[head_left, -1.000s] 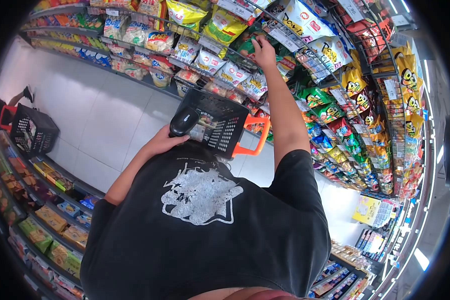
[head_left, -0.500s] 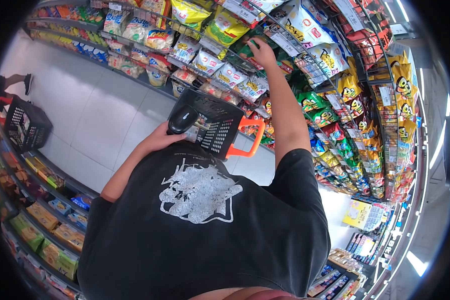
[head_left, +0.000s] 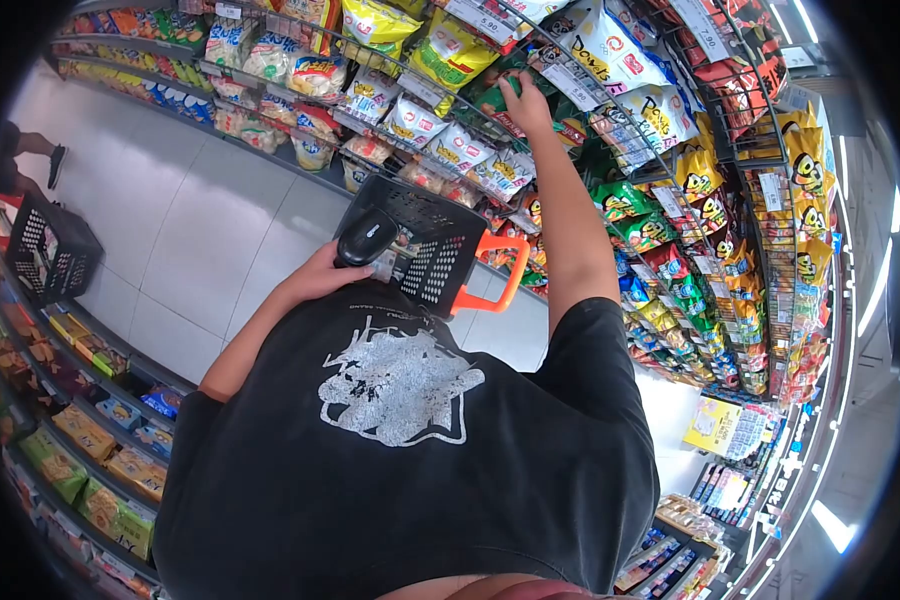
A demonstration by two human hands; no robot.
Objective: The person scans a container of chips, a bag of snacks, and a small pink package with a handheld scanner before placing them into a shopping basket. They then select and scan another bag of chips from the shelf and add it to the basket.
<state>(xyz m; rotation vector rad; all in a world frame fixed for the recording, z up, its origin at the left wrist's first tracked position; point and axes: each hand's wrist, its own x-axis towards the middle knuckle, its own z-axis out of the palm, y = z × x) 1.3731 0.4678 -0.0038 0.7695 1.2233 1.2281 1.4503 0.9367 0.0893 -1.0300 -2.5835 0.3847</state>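
My left hand (head_left: 320, 273) is closed around a black rounded handheld device (head_left: 366, 238) with a small white mark on top. The device is over the near side of a black shopping basket (head_left: 438, 212) with an orange handle (head_left: 511, 272). Some items show inside the basket, but I cannot make them out. My right hand (head_left: 526, 106) reaches into a wire shelf, its visible fingers apart, over dark green snack bags (head_left: 492, 98). The hand partly covers the bags. Beside it are yellow bags (head_left: 444, 56) and white-and-blue bags (head_left: 602, 48).
Shelves of colourful snack bags (head_left: 650, 232) curve around the front and right. Packaged foods (head_left: 110, 515) fill low shelves at left. Across the tiled floor (head_left: 195, 235), another basket (head_left: 60, 250) stands near a person's leg (head_left: 36, 146).
My right hand's fingers have shifted slightly over the dark green bags. My left hand and the device stay nearly still. The other person's leg at the far left has moved a little.
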